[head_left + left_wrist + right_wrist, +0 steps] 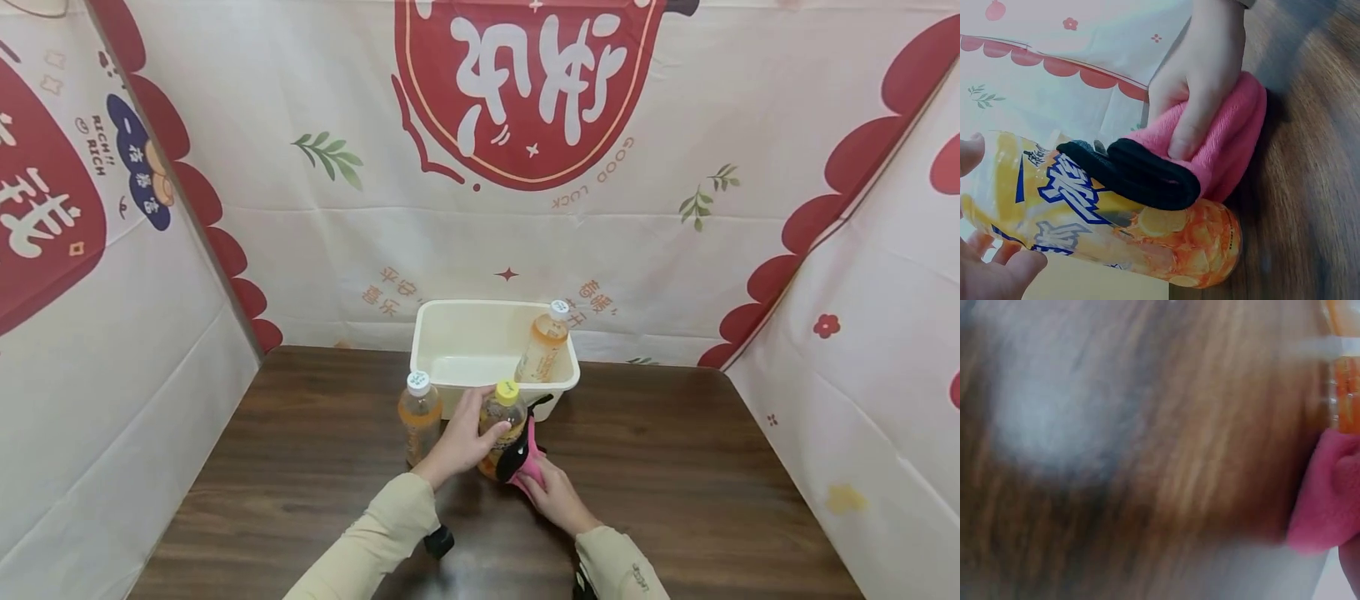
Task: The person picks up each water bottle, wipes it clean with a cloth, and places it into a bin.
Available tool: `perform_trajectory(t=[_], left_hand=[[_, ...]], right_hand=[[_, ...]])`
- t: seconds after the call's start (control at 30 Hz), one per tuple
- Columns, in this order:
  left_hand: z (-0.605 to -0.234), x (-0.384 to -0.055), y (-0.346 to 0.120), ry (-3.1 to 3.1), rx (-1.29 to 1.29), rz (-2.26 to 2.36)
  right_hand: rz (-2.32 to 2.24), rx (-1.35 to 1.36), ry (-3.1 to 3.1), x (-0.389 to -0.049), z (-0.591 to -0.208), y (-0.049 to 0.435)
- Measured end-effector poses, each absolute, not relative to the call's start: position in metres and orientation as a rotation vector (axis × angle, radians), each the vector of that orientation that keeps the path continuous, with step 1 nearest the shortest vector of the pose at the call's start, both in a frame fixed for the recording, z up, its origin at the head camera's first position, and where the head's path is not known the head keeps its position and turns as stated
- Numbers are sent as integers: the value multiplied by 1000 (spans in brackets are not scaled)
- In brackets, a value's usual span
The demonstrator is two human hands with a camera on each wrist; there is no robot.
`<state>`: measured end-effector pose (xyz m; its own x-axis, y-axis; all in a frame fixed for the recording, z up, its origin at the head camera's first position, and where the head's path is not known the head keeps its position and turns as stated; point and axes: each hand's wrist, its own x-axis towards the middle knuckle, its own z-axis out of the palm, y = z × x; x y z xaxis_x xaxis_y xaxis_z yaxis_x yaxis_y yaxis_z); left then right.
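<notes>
My left hand (461, 439) grips a yellow-capped drink bottle (504, 412) near its top, thumb on one side and fingers on the other. The bottle stands upright on the table, and its yellow and orange label (1097, 240) shows ice and lemon slices. A pink fleecy cloth with black edging (1222, 140) is pinched in my right hand (555, 496), thumb on top. The black edge lies against the bottle's side. In the right wrist view only the pink cloth (1329, 500) and part of the orange label show at the right side.
Behind the held bottle stands a cream plastic bin (468, 386) with a white-capped bottle (546, 342) leaning inside at its right. Another white-capped bottle (420, 417) stands left of my left hand. The brown wooden table (675, 467) is enclosed by printed cloth walls (360, 225).
</notes>
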<state>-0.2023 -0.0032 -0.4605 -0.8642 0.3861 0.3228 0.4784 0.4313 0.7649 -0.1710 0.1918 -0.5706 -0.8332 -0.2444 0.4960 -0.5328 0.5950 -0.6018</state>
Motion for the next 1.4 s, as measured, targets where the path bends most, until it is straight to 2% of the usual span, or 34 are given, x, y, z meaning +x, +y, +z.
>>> perform_trajectory(t=[0.1,0.33,0.53,0.7,0.97,1.1,1.27,1.4], left_hand=[[-460,-202,-4,-2595,-769,-1413],[-461,-201,-5,-2540,-791,-1368],[-463,-201,-5,-2482,-802,-1385],[-464,-200,-5,-2470,-796,-1398],[-462,-200,-3,-2497,-760,-1426],[-461,-199,2,-2467,-694,-1457],[-460,-195,10,-2449,-552,-1545],[-461,-197,8,-2428,-598,-1604]], right_hand=[[1123,624,-2434,-167,-554,192],[1131,649,-2280,-164,-486,189],[1180,687,-2201,-168,-467,178],[1226,635,-2114,-160,-484,168],[1222,525,-2408,-167,-563,176],[1277,496,-2456,-164,-565,180],[1323,408,-2498,-142,-557,188],[1304,407,-2439,-127,-538,197]])
